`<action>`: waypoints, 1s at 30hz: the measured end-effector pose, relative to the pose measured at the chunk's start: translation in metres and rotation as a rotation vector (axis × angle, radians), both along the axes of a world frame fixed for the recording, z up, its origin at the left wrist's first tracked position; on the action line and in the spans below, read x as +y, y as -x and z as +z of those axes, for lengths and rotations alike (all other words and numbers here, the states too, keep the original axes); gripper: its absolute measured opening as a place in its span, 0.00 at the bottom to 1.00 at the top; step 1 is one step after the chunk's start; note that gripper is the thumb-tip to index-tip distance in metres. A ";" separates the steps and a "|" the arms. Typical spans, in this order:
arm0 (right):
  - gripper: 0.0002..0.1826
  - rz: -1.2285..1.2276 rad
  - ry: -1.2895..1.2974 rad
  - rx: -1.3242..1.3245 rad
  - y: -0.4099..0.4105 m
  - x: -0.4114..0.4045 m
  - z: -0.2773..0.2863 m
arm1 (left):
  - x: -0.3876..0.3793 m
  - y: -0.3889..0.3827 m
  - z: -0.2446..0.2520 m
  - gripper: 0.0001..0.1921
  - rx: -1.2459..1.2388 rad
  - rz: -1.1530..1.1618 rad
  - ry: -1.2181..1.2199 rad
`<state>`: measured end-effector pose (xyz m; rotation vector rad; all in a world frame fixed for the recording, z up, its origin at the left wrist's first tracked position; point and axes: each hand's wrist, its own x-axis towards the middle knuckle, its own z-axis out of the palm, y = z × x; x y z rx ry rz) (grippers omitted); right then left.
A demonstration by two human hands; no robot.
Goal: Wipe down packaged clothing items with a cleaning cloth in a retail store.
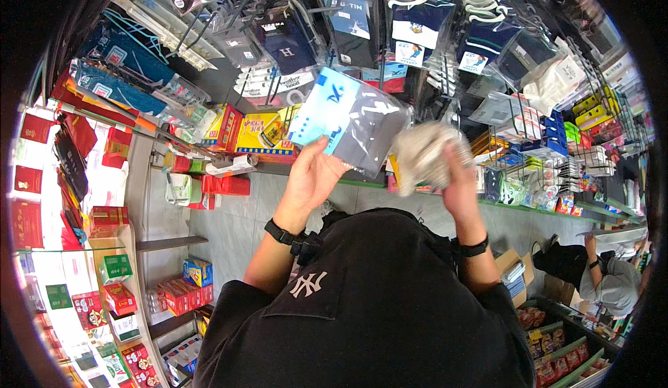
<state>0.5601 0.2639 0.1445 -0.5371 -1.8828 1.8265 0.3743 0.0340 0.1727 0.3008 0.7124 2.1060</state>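
My left hand (314, 182) grips the lower edge of a clear plastic packet (376, 122), thumb on its front. Inside are dark folded fabric and a light blue card (326, 106) bearing writing. In my right hand (461, 187) is a crumpled beige cloth (428, 156), blurred by motion, beside the packet's right edge. Whether cloth and packet touch, I cannot tell. Above both hands, packaged socks or underwear hang from rack hooks, among them a navy packet (287, 49) and a navy and white one (417, 31).
Yellow and red cartons (263, 133) stand on the shelf behind my left hand. Small goods fill wire racks (522, 164) at right. A lit display case (68, 278) with boxes lines the left. At lower right are a person (608, 283), an open cardboard box (514, 276) and snack bins (561, 356).
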 end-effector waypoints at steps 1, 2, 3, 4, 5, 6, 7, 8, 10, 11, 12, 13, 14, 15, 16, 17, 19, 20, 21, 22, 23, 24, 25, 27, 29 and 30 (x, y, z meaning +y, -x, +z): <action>0.27 -0.175 0.582 0.035 0.005 0.001 0.034 | -0.006 0.000 0.004 0.30 0.064 0.003 0.040; 0.28 -0.206 0.675 0.184 0.010 0.009 0.042 | -0.015 0.003 -0.001 0.30 0.045 -0.023 0.033; 0.29 -0.246 0.763 0.336 0.011 0.017 0.045 | -0.020 0.003 -0.004 0.30 0.043 -0.023 0.033; 0.29 -0.248 0.761 0.335 0.013 0.019 0.042 | -0.023 0.002 -0.005 0.31 0.060 -0.076 0.064; 0.29 -0.192 0.757 0.384 0.014 0.021 0.035 | -0.023 0.001 -0.006 0.32 0.079 -0.129 0.094; 0.28 -0.136 0.753 0.432 0.015 0.019 0.035 | -0.022 0.000 -0.006 0.33 0.098 -0.158 0.123; 0.28 -0.139 0.752 0.433 0.014 0.015 0.036 | -0.019 -0.002 -0.007 0.33 0.099 -0.161 0.123; 0.27 -0.065 0.640 0.335 0.014 0.004 0.037 | -0.014 -0.003 -0.010 0.33 0.148 -0.191 0.171; 0.25 0.075 0.414 0.136 0.021 -0.025 0.043 | -0.002 -0.006 -0.010 0.33 0.265 -0.203 0.229; 0.25 0.142 0.300 0.038 0.025 -0.035 0.047 | 0.004 -0.006 -0.008 0.33 0.267 -0.207 0.228; 0.25 0.098 0.227 0.141 0.032 -0.040 0.046 | 0.009 -0.005 -0.007 0.32 0.440 -0.101 0.372; 0.25 0.098 0.225 0.143 0.035 -0.038 0.045 | 0.013 -0.003 -0.006 0.32 0.611 0.008 0.515; 0.26 0.075 0.087 0.148 0.037 -0.036 0.043 | 0.017 0.001 -0.012 0.30 0.849 0.111 0.557; 0.26 0.055 -0.050 0.152 0.039 -0.035 0.040 | 0.017 0.000 -0.016 0.30 0.850 0.116 0.558; 0.26 -0.014 -0.147 0.137 0.042 -0.036 0.037 | 0.017 -0.002 -0.019 0.29 0.950 0.210 0.684; 0.26 -0.009 -0.147 0.140 0.042 -0.039 0.038 | 0.017 -0.005 -0.021 0.28 1.046 0.308 0.810; 0.25 -0.083 -0.268 0.130 0.039 -0.045 0.046 | 0.020 -0.016 -0.006 0.31 0.973 0.179 0.660; 0.25 -0.002 -0.287 0.136 0.040 -0.041 0.030 | 0.024 -0.025 -0.002 0.35 0.859 0.118 0.509; 0.28 0.066 -0.511 0.120 0.033 -0.045 0.041 | 0.027 -0.031 -0.001 0.38 0.740 0.062 0.363; 0.29 0.238 -0.458 0.125 0.034 -0.048 0.052 | 0.019 -0.021 -0.009 0.44 0.811 -0.076 0.411; 0.30 0.410 -0.405 0.130 0.037 -0.051 0.063 | 0.013 -0.023 -0.017 0.42 0.613 -0.134 0.321; 0.30 0.453 -0.469 0.140 0.040 -0.056 0.075 | 0.010 -0.026 -0.018 0.41 0.410 -0.185 0.239; 0.30 0.456 -0.469 0.145 0.041 -0.056 0.075 | 0.009 -0.027 -0.015 0.41 0.303 -0.170 0.179; 0.31 0.540 -0.773 0.174 0.040 -0.055 0.076 | 0.008 -0.029 -0.013 0.45 0.260 -0.177 0.106; 0.32 0.533 -0.775 0.152 0.040 -0.055 0.076 | 0.011 -0.037 0.000 0.48 0.234 -0.133 0.164; 0.34 0.533 -0.780 0.139 0.041 -0.057 0.078 | 0.009 -0.034 -0.009 0.50 0.317 -0.168 0.162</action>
